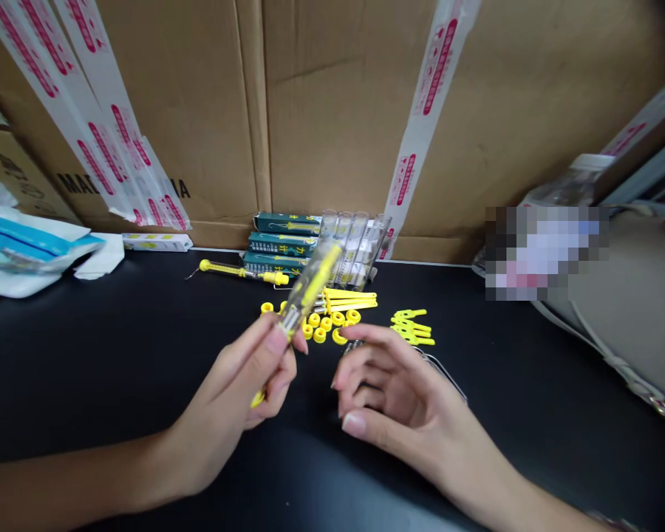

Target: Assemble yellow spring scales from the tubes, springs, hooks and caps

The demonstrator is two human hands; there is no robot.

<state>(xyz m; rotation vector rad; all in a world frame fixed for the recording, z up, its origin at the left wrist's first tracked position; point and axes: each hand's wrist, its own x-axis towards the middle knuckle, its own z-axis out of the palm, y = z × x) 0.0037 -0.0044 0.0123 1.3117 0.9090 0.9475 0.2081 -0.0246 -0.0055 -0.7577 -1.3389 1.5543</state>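
Observation:
My left hand (255, 373) grips a partly assembled spring scale (310, 290), a clear tube with yellow pieces inside, tilted up to the right. A bit of yellow shows below the same hand. My right hand (396, 399) is loosely curled, thumb and fingers apart, with nothing visible in it. Just beyond it are metal springs (355, 345) and metal hooks (446, 369), partly hidden by the fingers. Small yellow rings (326, 324), flat yellow sticks (352, 299) and short yellow tabs (413, 326) lie past the hands.
A whole spring scale (238, 271) lies behind, left of stacked green boxes (282, 242) and clear tubes (360, 247). Blue-white packaging (27, 247) and a thin box (158, 242) are at left. A bottle (565, 185) and a grey bag (637, 295) stand right. Cardboard (332, 111) rises behind.

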